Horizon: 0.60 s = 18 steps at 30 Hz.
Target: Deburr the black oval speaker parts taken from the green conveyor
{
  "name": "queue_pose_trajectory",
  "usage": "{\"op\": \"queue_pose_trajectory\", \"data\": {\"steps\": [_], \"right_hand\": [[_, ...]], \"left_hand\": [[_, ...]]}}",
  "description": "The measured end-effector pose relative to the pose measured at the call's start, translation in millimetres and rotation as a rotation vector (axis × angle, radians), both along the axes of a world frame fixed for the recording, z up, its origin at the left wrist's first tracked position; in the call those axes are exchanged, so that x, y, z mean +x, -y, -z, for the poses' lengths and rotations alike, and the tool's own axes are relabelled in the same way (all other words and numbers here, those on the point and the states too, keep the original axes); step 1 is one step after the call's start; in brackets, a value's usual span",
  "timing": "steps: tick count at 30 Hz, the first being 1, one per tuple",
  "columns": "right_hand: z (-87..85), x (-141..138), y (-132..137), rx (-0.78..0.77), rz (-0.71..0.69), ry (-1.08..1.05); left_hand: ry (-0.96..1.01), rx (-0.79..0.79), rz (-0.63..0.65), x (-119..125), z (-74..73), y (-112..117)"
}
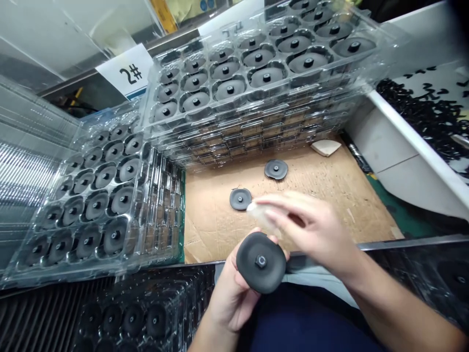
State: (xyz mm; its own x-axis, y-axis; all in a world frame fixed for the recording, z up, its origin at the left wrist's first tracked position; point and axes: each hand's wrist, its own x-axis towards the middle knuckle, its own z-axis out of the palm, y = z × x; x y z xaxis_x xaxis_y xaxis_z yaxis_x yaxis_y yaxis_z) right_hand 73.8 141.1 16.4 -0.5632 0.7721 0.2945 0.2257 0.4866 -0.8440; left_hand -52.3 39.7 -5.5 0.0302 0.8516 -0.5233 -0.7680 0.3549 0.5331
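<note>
My left hand (234,296) is closed round the edge of a black rounded disc (249,269), which has a short stub with a hole at its centre. The stub side faces up toward me. Just above that disc, my right hand (315,222) pinches a white cloth (266,217), smeared by motion. Whether the cloth touches the disc I cannot tell. Two similar parts lie beyond my hands: a nearer black disc (240,199) and a farther black disc (276,169).
Brown cardboard (208,225) covers the work surface. Behind it rises a stack of clear trays (249,129) with black discs; another tray stack (146,230) stands left. A folded white piece (326,147) lies at the back right. Small black parts (421,102) fill a white-edged bin (414,142).
</note>
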Motion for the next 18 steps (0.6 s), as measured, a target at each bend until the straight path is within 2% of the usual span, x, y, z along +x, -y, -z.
{"op": "queue_pose_trajectory", "data": {"steps": [2, 5, 7, 8, 10, 12, 14, 16, 18], "right_hand": [[27.9, 7, 0, -0.124, 0.152, 0.114], [69.7, 17, 13, -0.168, 0.095, 0.236], [83.2, 22, 21, -0.172, 0.05, 0.253], [82.8, 23, 22, -0.176, 0.046, 0.255], [67.4, 23, 21, -0.18, 0.076, 0.249], [38.6, 17, 19, -0.162, 0.136, 0.17], [7.8, 6, 21, -0.085, 0.137, -0.002], [-14.3, -5, 27, 0.067, 0.022, -0.111], [-24.3, -12, 33, 0.12, -0.13, -0.068]], "left_hand": [[0.141, 0.04, -0.021, -3, -0.7, 3], [0.196, 0.058, -0.057, -7, 2.8, 7], [0.186, 0.06, -0.077, -9, 6.3, 9], [0.18, 0.061, -0.081, -9, 7.6, 9], [0.161, 0.055, -0.08, -8, 8.7, 9], [0.117, 0.024, -0.084, -7, 7.7, 8], [0.065, -0.003, -0.096, -7, 5.5, 7], [0.039, -0.03, -0.088, -8, 3.6, 6], [0.016, -0.039, -0.101, -11, 3.0, 5]]}}
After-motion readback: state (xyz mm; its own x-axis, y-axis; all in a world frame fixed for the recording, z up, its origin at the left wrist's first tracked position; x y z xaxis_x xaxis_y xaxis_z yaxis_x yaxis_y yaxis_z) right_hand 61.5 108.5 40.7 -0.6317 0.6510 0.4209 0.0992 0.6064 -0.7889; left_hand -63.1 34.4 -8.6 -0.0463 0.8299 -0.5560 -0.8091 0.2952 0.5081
